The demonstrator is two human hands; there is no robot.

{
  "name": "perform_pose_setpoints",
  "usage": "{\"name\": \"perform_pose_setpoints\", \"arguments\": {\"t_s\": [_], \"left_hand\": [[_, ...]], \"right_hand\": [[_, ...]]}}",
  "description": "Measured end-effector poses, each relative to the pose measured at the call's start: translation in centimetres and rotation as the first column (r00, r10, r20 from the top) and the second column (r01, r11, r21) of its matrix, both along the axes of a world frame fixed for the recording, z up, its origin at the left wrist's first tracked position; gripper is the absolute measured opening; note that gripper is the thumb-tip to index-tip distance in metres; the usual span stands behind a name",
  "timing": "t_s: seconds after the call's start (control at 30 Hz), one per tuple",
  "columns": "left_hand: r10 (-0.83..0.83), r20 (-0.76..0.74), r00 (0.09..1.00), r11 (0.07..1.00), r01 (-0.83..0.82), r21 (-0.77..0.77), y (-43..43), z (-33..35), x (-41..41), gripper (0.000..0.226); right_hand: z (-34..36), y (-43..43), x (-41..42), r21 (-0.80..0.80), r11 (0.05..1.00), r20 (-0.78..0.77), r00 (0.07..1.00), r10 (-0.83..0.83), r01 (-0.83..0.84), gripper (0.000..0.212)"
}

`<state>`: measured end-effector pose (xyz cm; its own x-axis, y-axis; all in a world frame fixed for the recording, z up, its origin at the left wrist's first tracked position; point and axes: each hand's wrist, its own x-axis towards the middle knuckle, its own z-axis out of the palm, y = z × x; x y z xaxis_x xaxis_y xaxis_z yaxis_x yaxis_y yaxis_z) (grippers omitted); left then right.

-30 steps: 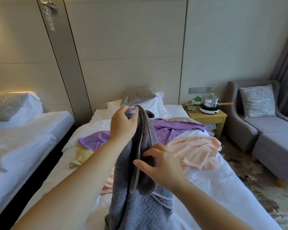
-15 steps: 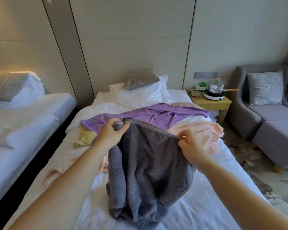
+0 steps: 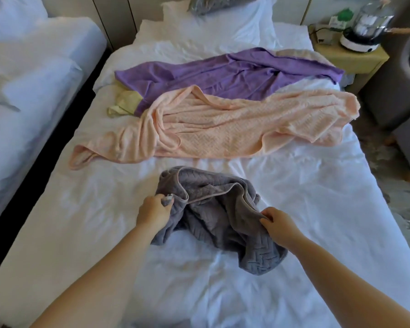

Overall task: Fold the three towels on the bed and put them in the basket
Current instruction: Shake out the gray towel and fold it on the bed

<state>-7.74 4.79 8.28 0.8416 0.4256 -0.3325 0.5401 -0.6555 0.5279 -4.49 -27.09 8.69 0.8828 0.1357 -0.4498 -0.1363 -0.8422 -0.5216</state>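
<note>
A grey textured towel (image 3: 213, 216) lies crumpled on the white bed (image 3: 305, 209), near its foot. My left hand (image 3: 154, 210) grips the towel's left corner, by a small white label. My right hand (image 3: 276, 221) pinches the towel's edge on the right side. Farther up the bed a pink towel (image 3: 223, 126) lies spread and rumpled across the width. Beyond it a purple towel (image 3: 223, 72) lies stretched out, with a yellow-green cloth (image 3: 126, 102) at its left end. No basket is in view.
A second white bed (image 3: 33, 91) stands to the left across a dark gap. At the upper right a wooden nightstand (image 3: 355, 58) carries a steel pot on a cooker (image 3: 365, 27). A grey armchair (image 3: 400, 91) stands at the right edge. Pillows (image 3: 223, 20) lie at the bed's head.
Both hands have lowered the grey towel from held up in the air down onto the bed. The camera has tilted down, bringing the pink towel fully into view.
</note>
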Motion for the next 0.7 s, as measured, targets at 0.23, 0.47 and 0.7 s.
{"name": "perform_pose_setpoints", "arguments": {"t_s": [0.23,0.47,0.7], "left_hand": [[-0.032,0.144,0.989,0.999,0.027,0.041,0.8,4.4,7.7,0.019],[-0.213,0.336,0.918,0.917,0.068,0.394,1.4,17.4,22.4,0.025],[-0.091,0.674,0.733,0.981,-0.051,0.188,1.2,30.0,34.8,0.018]], "right_hand": [[2.8,0.9,8.1,-0.237,0.971,0.138,0.987,0.078,-0.043,0.023],[14.0,4.4,22.4,-0.074,0.993,0.43,0.901,-0.056,0.097,0.019],[27.3,5.6,34.7,0.447,0.879,0.547,0.727,-0.415,0.166,0.02]]}}
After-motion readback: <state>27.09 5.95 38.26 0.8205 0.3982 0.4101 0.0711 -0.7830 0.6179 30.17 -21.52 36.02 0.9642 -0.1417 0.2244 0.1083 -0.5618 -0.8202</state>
